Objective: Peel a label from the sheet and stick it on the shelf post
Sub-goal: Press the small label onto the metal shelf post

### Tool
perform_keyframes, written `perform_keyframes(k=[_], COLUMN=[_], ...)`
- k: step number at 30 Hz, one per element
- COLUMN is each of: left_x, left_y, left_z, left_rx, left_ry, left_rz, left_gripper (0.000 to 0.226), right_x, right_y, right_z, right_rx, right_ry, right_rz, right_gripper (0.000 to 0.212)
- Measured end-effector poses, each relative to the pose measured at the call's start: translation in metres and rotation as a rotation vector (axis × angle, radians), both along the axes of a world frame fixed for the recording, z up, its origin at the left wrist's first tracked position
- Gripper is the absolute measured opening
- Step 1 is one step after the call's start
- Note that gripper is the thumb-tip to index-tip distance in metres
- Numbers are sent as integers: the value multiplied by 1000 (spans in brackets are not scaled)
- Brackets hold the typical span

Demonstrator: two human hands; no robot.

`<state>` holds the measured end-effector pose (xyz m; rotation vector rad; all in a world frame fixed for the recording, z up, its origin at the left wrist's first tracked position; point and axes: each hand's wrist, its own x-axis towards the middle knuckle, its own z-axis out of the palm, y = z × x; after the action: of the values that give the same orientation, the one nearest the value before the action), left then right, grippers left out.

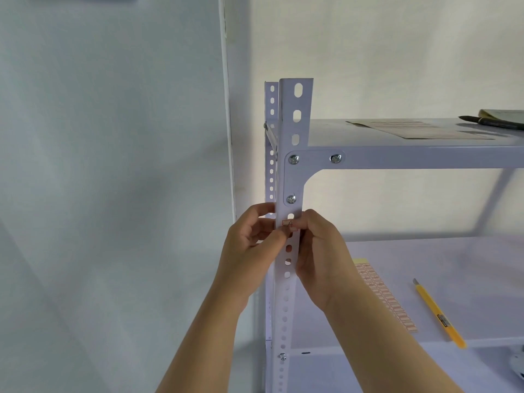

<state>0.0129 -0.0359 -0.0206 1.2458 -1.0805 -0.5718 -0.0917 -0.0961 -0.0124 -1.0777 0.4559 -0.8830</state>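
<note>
Label part-covered by fingers, label sheet behind forearm, pen cut off

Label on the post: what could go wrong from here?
1. The label sits over a run of holes in the post; parts bridging a hole may not stick and could lift.
2. Both hands, left and right, press at its edges, so it could end up crooked or creased.
3. The marking on it looks hand-drawn; rubbing fingers might smudge it.
</note>
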Motion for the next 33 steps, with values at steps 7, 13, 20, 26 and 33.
perform_keyframes(k=[7,13,20,26,33], left_x=[0,2,1,1,1], left_y=[-2,-2,-1,-2,-2], left_z=[-2,-3,-3,-4,-4], left_rx=[-13,-21,-17,-23,-25], left_ry=[9,19,22,15,5], left_rz=[-11,-25,-18,-14,-15], left_gripper=[29,24,23,22,23], right_x=[0,-2,-5,-3,-4], right_y=[4,7,4,1,-1], right_z=[-3,0,3,4,-5], right_rx=[12,28,25,60,52], right_ry=[-4,-25,-35,-16,-19], right_rz=[-31,-12,26,2,-19], right_gripper=[25,28,31,43,24])
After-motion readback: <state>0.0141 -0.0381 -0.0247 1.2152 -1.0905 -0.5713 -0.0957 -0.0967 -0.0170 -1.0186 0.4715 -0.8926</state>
